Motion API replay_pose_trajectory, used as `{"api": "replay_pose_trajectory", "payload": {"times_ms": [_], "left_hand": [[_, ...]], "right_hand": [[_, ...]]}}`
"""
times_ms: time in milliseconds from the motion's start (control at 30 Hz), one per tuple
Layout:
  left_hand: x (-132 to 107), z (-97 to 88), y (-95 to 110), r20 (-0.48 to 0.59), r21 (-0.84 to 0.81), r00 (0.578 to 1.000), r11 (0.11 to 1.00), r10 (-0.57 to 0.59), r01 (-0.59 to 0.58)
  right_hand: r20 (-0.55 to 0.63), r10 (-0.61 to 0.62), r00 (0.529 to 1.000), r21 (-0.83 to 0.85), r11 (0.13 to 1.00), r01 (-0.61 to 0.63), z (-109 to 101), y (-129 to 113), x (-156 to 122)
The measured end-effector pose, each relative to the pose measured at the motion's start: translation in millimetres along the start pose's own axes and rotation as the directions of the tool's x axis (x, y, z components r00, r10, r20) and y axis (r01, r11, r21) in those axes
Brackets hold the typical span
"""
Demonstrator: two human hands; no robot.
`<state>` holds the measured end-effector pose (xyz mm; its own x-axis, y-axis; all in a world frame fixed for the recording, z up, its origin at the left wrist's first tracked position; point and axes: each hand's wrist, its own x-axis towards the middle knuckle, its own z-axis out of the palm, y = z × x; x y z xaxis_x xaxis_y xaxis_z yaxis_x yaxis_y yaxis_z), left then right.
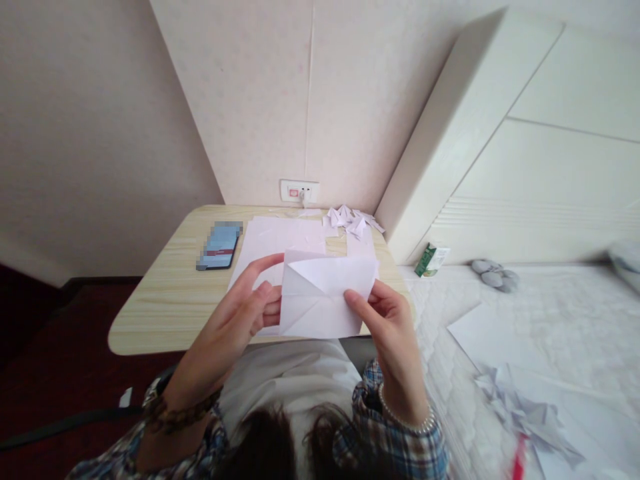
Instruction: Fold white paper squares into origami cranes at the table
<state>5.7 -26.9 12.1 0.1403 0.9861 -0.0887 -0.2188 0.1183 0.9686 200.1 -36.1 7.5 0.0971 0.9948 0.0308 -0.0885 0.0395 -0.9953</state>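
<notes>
A white sheet of paper (320, 317) with diagonal creases and a folded triangular flap at its upper left is held up over the table's front edge. My right hand (387, 313) grips its right side, thumb on the front and fingers behind. At the left edge, my left hand (247, 300) has its fingers reaching behind the paper, their tips hidden. Its thumb is lifted off the sheet, apart from the fingers. Beyond my hands, larger white sheets (285, 230) lie on the table.
The small wood-grain table (160, 300) bears a phone (220, 247) and several folded paper pieces (350, 220). A wall socket (300, 192) sits behind it. On the white bed (440, 320) to the right are a green-and-white box (431, 260), grey objects (495, 275) and crumpled folded papers (535, 417).
</notes>
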Motion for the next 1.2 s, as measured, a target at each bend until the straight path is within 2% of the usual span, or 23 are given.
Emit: {"api": "replay_pose_trajectory", "payload": {"times_ms": [100, 233, 367, 500, 633, 767, 867, 900, 967, 1067, 1200], "left_hand": [[0, 3.1, -2, -0.017, 0.004, 1.000, 1.000, 0.021, -0.020], [-3, 5.6, 2, -0.049, 0.094, 0.998, 0.995, 0.030, -0.025], [-3, 7.4, 8, -0.045, 0.055, 0.999, 0.998, 0.025, -0.023], [-3, 8.0, 14, 0.054, 0.059, 0.998, 0.997, -0.043, 0.040], [-6, 9.2, 18, 0.124, -0.007, 0.991, 0.999, -0.041, 0.043], [-6, 10.6, 14, 0.035, 0.086, 0.999, 0.996, -0.039, 0.036], [-2, 10.0, 8, -0.055, 0.148, 0.997, 0.988, 0.052, -0.044], [0, 10.0, 6, -0.093, 0.169, 0.991, 0.983, 0.095, -0.079], [1, 11.0, 4, -0.179, 0.217, 0.968, 0.967, 0.177, -0.137], [-1, 17.1, 5, -0.277, 0.290, 0.916, 0.934, 0.291, -0.209], [-6, 29.0, 7, -0.277, 0.344, 0.829, 0.856, 0.485, -0.386]], "right_hand": [[0.019, -0.044, 0.999, -0.055, 0.997, 0.045, -1, 3, 0], [0.025, -0.101, 0.995, -0.135, 0.985, 0.103, -3, 5, -1], [0.030, -0.139, 0.990, -0.143, 0.979, 0.142, -3, 5, -1], [0.012, -0.170, 0.985, -0.132, 0.977, 0.170, -2, 5, 0], [0.029, -0.191, 0.981, -0.115, 0.974, 0.193, -2, 7, 0], [0.120, -0.224, 0.967, -0.121, 0.964, 0.238, -2, 6, -2], [0.187, -0.277, 0.942, -0.027, 0.958, 0.287, 1, 3, -2], [0.159, -0.305, 0.939, -0.003, 0.951, 0.309, 2, 2, -2], [0.031, -0.369, 0.929, -0.003, 0.929, 0.369, 4, 1, -3], [-0.122, -0.435, 0.892, -0.125, 0.899, 0.421, 5, -3, -6], [-0.070, -0.440, 0.895, -0.316, 0.861, 0.398, 7, -8, -9]]}}
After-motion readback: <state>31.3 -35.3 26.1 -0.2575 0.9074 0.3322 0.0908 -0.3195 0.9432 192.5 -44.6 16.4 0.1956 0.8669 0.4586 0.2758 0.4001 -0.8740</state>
